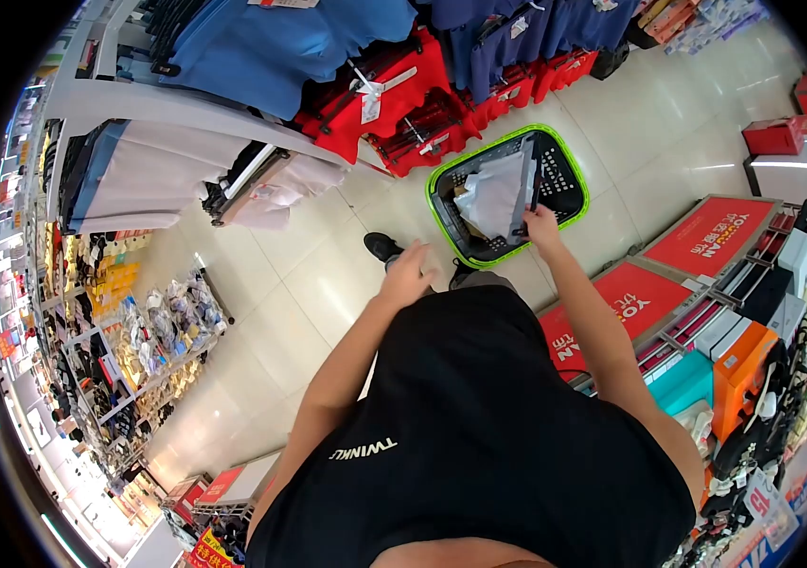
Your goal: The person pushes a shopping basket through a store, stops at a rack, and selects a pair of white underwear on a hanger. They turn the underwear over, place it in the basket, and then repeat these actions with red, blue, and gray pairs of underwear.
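A black shopping basket (562, 170) with a bright green rim is in front of me, low by the floor. Inside it lies a pale grey-white packet or folded item (496, 197). My right hand (542, 227) is closed around the end of the basket's dark upright handle, at the near side of the rim. My left hand (409, 275) hangs near my left leg, fingers stretched out and holding nothing. My black shoe (382, 247) shows on the tiles just beyond it.
Racks of blue shorts (261, 57), red garments (403, 95) and pale pink garments (152, 175) hang ahead and left. A low shelf with red sign panels (706, 237) and shoe boxes (744, 379) runs along my right. Bagged goods (162, 322) stand at left.
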`<action>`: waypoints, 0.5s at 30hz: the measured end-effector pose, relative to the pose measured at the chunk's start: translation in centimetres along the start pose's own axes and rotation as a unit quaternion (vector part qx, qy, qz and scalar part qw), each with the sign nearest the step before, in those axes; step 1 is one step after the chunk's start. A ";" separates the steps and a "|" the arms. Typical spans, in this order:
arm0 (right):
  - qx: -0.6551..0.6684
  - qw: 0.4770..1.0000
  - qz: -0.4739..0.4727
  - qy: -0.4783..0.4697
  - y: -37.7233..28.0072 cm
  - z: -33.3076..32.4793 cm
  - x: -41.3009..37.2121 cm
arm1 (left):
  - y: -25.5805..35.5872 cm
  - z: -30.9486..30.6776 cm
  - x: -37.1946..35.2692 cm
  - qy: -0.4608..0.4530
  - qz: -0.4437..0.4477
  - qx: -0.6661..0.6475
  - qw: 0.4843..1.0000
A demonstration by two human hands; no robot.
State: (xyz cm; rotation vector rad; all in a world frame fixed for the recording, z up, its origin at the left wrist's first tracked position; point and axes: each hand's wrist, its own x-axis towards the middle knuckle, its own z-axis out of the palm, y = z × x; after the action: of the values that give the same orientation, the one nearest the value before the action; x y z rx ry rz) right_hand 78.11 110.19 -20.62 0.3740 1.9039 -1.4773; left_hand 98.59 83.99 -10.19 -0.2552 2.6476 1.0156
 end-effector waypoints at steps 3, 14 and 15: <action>-0.172 0.972 -0.140 0.078 0.6 -1.7 1.5 | -6.1 1.0 -3.9 0.014 -0.133 -0.012 0.991; -0.467 0.869 -0.140 -0.087 5.7 6.0 0.5 | -15.6 3.5 -19.5 -0.051 -0.392 -0.050 0.917; -0.466 0.869 -0.141 -0.088 7.6 6.9 0.7 | -15.0 3.4 -19.4 -0.050 -0.393 -0.050 0.917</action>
State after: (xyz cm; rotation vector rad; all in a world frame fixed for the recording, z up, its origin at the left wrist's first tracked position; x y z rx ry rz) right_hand 84.52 106.00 -27.45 -0.4882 2.3103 -0.5539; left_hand 121.53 76.41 -15.53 -1.1383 2.0648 0.8324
